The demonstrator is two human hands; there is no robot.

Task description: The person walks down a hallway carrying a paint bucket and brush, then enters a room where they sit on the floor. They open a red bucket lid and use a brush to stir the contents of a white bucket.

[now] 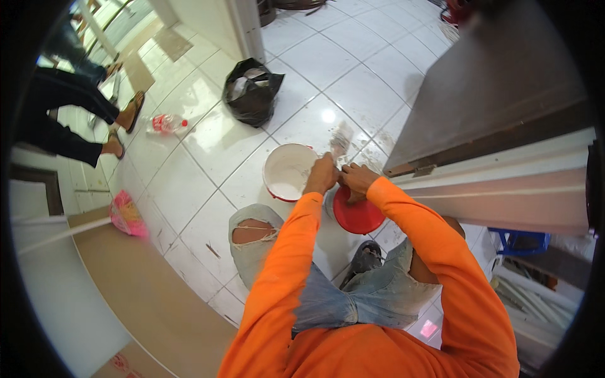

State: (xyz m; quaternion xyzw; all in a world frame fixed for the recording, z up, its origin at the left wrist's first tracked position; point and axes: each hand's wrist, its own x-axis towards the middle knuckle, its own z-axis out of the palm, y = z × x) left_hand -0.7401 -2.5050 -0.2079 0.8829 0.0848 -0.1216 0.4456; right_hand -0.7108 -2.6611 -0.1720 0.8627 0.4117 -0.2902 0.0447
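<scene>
Orange sleeves (287, 277), tiled floor (211, 173), red bucket (360, 217) perhaps

I see a glossy white tiled floor (195, 205), bright glints (328, 116) on it, a pale wall (205, 22) ahead, a blue stool (522, 242) rightward.

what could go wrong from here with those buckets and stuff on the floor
The white bucket stands open right beside the left hand, so a knock might tip it. The plastic bottle lying near another person's sandalled foot could roll or trip someone.
</scene>
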